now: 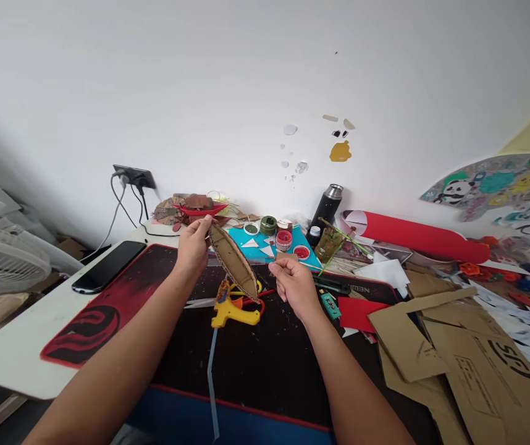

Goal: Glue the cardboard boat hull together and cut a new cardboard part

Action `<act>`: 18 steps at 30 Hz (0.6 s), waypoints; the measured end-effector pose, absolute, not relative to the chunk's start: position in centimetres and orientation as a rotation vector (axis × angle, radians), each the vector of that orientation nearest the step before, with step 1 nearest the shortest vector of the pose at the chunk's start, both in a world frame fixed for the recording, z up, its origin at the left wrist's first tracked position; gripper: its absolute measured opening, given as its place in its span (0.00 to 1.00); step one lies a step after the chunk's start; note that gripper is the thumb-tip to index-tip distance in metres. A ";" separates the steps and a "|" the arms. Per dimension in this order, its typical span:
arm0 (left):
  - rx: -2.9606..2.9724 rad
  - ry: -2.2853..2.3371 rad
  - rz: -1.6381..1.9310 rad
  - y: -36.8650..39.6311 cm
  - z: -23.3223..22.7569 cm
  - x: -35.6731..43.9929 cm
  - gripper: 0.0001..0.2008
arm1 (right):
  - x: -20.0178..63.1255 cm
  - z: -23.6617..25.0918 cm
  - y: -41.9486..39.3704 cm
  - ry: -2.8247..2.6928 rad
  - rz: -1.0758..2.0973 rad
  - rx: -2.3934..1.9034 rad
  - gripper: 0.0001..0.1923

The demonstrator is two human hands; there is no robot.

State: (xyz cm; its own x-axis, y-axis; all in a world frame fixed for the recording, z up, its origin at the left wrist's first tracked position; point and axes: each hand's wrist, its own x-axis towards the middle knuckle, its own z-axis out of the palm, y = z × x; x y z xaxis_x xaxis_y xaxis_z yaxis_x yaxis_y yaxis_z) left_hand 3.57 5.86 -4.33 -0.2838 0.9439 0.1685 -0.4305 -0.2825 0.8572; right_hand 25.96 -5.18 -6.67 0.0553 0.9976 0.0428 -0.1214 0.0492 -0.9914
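Observation:
My left hand (194, 244) pinches the upper end of a boat-shaped cardboard piece (232, 259), brown with a raised corrugated rim, held tilted above the mat. Closed at the fingertips, my right hand (293, 281) is to the right of the cardboard boat, apart from it. A thin stick, apparently a paintbrush (310, 266), runs through its fingers; the brush end is too small to make out. Below the boat lies a yellow glue gun (235, 314) with scissors (201, 303) beside it. Open paint jars, red (284, 240) and green (268, 224), stand on a blue sheet (239, 237) behind.
A black phone (109, 267) lies at the left, near a fan (0, 253). Cardboard sheets (482, 371) and red paper (360, 314) are at the right. Behind stand a black flask (326, 207), a jar of brushes (328, 244) and a red boat model (200, 209).

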 end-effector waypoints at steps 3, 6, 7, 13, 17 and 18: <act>0.849 0.856 1.757 5.8 -4.8 3.0 0.20 | 25.9 -6.6 -5.2 -1.084 1.189 -1.110 0.22; 0.820 0.836 1.788 6.3 -4.7 1.7 0.19 | 26.1 -6.4 -5.2 -1.073 1.175 -1.110 0.23; 0.802 0.821 1.814 6.5 -4.5 1.2 0.19 | 26.1 -6.4 -5.2 -1.070 1.169 -1.110 0.23; 0.705 0.777 1.929 7.0 -4.0 -0.3 0.18 | 26.1 -6.6 -5.3 -1.045 1.190 -1.106 0.25; 0.819 0.838 1.781 5.8 -4.4 1.5 0.20 | 25.9 -6.9 -5.3 -1.056 1.204 -1.107 0.26; 0.842 0.844 1.753 5.4 -4.5 2.0 0.20 | 25.8 -7.0 -5.3 -1.058 1.207 -1.108 0.26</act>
State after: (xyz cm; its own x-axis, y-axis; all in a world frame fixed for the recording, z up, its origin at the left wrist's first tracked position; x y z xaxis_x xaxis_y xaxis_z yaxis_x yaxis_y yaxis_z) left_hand 2.02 5.43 -4.52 -0.2821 0.9459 0.1605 -0.4648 -0.2811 0.8396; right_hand 25.84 -5.28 -6.99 0.0719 0.9972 0.0220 -0.1525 0.0328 -0.9878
